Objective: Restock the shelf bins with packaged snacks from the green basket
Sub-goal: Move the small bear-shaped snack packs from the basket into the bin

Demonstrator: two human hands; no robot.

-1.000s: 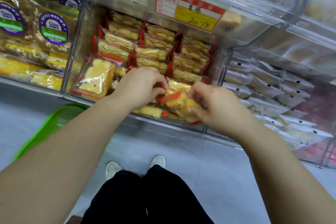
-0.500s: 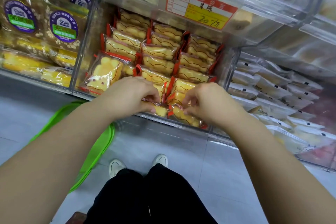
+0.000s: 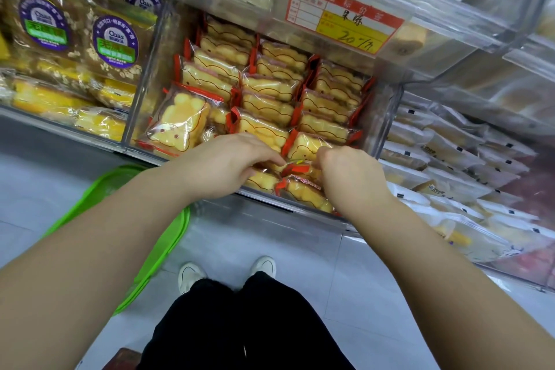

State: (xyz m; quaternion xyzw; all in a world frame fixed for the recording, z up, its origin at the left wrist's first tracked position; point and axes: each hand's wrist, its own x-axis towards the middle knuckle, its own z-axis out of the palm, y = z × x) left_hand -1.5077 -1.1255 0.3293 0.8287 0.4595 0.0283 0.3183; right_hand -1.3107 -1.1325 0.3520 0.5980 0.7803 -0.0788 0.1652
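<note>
A clear shelf bin (image 3: 387,117) holds rows of yellow bear-shaped cake packs (image 3: 270,105) with red ends. My left hand (image 3: 222,165) and my right hand (image 3: 350,174) meet at the bin's front edge. Both pinch one red-ended pack (image 3: 295,167) lying on top of the front row, each hand at one side of it. One pack (image 3: 177,120) stands face-out at the bin's front left. The green basket (image 3: 126,219) sits on the floor at the left, largely hidden by my left forearm; its contents are out of sight.
Left bin holds brown oat-cake packs (image 3: 114,45) with purple labels above yellow cakes. Right bin holds pale wrapped packs (image 3: 444,165). A red and yellow price tag (image 3: 345,13) hangs on the upper shelf just above the bin. My feet (image 3: 225,273) stand on grey floor tiles below.
Both hands moved lower and forward, pressing the held pack down into the bin's front row. The view shifted, so more of the green basket shows at the left.
</note>
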